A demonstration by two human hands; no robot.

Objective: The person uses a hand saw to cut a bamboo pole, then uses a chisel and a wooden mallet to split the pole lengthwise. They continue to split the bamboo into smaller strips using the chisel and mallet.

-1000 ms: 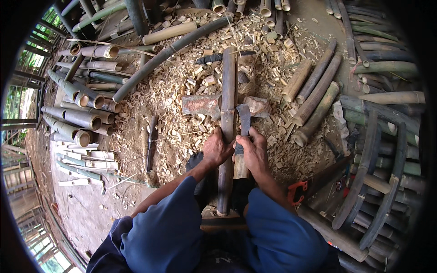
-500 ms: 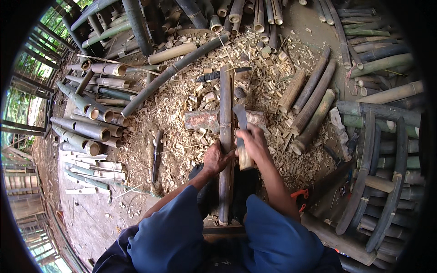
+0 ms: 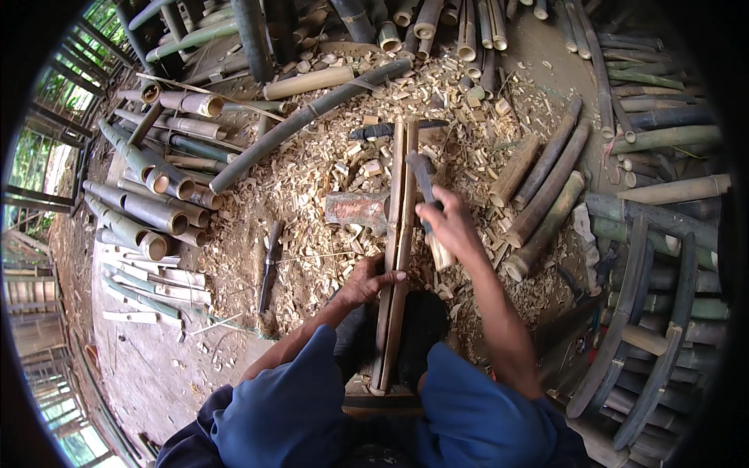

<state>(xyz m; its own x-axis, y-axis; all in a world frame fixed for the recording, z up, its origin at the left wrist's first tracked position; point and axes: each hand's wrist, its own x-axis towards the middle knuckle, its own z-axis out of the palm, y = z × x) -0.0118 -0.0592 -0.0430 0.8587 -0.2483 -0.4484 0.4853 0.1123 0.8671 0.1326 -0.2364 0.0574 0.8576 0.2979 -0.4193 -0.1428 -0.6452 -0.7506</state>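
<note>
A long bamboo piece (image 3: pixel 394 234) stretches away from me between my knees, with a dark slit along its length and pale edges facing up. My left hand (image 3: pixel 369 282) is closed around its near half, the thumb laid across the top. In my right hand (image 3: pixel 449 222), just right of the bamboo, is a chopping knife (image 3: pixel 421 173) with a dark blade and a pale wooden handle. Its blade points away from me, beside the bamboo; whether they touch I cannot tell. Under the bamboo lies a wooden block (image 3: pixel 355 209) with a reddish, worn top.
Chips and shavings (image 3: pixel 312 257) cover the ground. A dark-handled tool (image 3: pixel 270 265) lies left; another dark tool (image 3: pixel 374 131) lies beyond the block. Bamboo lengths (image 3: pixel 546 214) lie right, cut tubes (image 3: pixel 156 214) and split strips (image 3: pixel 152 285) left. A bamboo frame (image 3: pixel 644 335) stands at right.
The bamboo has turned from its dark outer face to its pale split edges and now slants rightward at its far end. My left hand's thumb has come over the top. The knife tilts more to the left.
</note>
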